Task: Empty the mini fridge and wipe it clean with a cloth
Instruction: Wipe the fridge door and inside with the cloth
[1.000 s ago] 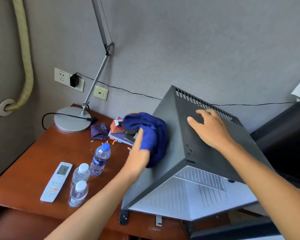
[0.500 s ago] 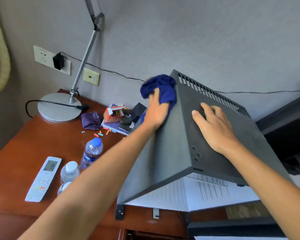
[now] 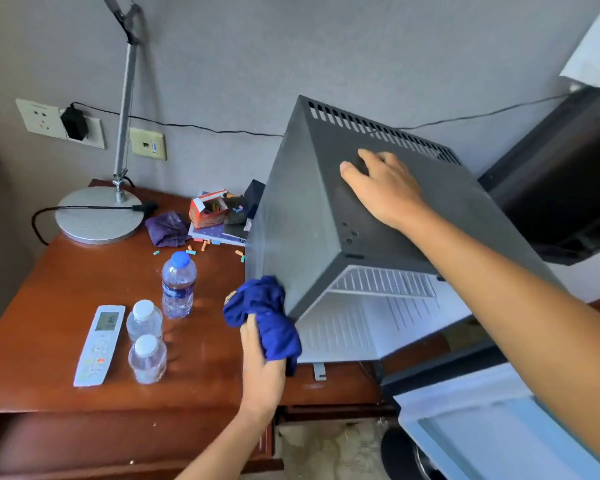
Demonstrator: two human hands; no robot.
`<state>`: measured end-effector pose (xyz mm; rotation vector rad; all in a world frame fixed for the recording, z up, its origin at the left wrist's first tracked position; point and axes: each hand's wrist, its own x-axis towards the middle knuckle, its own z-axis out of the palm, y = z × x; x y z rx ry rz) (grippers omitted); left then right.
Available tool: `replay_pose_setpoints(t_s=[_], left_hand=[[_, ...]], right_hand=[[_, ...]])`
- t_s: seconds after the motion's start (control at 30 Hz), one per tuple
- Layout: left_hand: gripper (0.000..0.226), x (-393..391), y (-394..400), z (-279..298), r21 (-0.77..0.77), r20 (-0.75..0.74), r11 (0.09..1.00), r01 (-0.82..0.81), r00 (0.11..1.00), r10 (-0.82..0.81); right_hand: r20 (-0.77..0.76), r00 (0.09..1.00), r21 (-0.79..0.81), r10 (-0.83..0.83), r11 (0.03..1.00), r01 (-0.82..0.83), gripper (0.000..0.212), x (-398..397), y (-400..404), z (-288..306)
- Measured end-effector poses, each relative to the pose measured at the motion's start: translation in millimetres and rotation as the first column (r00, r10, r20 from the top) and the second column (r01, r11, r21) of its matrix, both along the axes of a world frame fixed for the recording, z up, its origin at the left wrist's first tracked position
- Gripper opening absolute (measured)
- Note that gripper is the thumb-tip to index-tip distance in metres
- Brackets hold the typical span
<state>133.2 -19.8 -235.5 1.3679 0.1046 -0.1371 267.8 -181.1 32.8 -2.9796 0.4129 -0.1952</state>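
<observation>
Wiping the outside, by the look of it: left hand (image 3: 262, 368) clutching the blue cloth (image 3: 264, 317) against the lower front corner of the mini fridge (image 3: 312, 216), right hand (image 3: 381, 188) pressed flat, fingers straight, on its dark top. Interior white and seemingly emptied, door (image 3: 492, 427) swung open. Next, likely another pass up the left side, with firm bracing. On the wooden surface (image 3: 49, 306): three water bottles (image 3: 178, 285), a remote (image 3: 99, 344), a lamp base (image 3: 99, 216); grey wall behind.
</observation>
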Motion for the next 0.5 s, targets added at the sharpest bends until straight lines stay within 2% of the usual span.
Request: replay_pose_setpoints(t_s=[0.07, 0.1, 0.2, 0.23, 0.3, 0.37, 0.43, 0.5], left_hand=[[0.062, -31, 9, 0, 0.001, -0.003, 1.0, -0.005, 1.0, 0.005], [0.064, -42, 18, 1, 0.01, -0.019, 1.0, -0.014, 1.0, 0.014], [0.042, -70, 28, -1, 0.063, -0.109, 0.996, -0.057, 0.992, 0.064], [0.043, -82, 32, -4, 0.082, -0.134, 0.995, -0.062, 0.988, 0.073], [0.058, -108, 37, -13, 0.144, -0.172, 0.987, -0.065, 0.981, 0.09], [0.078, -132, 38, -13, 0.148, -0.204, 0.986, -0.079, 0.973, 0.109], [0.085, -155, 30, -4, 0.149, -0.203, 0.983, -0.11, 0.969, 0.14], [0.088, -183, 11, 12, 0.16, -0.161, 0.978, -0.138, 0.973, 0.163]], right_hand=[[0.037, 0.999, 0.017, 0.031, 0.999, -0.031, 0.067, -9, 0, 0], [0.054, 0.997, 0.025, 0.053, 0.998, -0.054, 0.063, -13, 2, 1], [0.058, 0.985, 0.053, 0.161, 0.985, -0.164, 0.058, -42, 0, 1], [0.055, 0.976, 0.076, 0.21, 0.974, -0.214, 0.059, -56, -2, 1], [0.122, 0.957, 0.101, 0.263, 0.956, -0.275, 0.063, -91, -15, 2], [0.244, 0.932, 0.022, 0.268, 0.959, -0.281, 0.061, -133, -43, 4], [0.312, 0.904, -0.134, 0.29, 0.956, -0.261, 0.055, -176, -80, 7], [0.325, 0.888, -0.279, 0.325, 0.93, -0.238, 0.059, -222, -123, 9]])
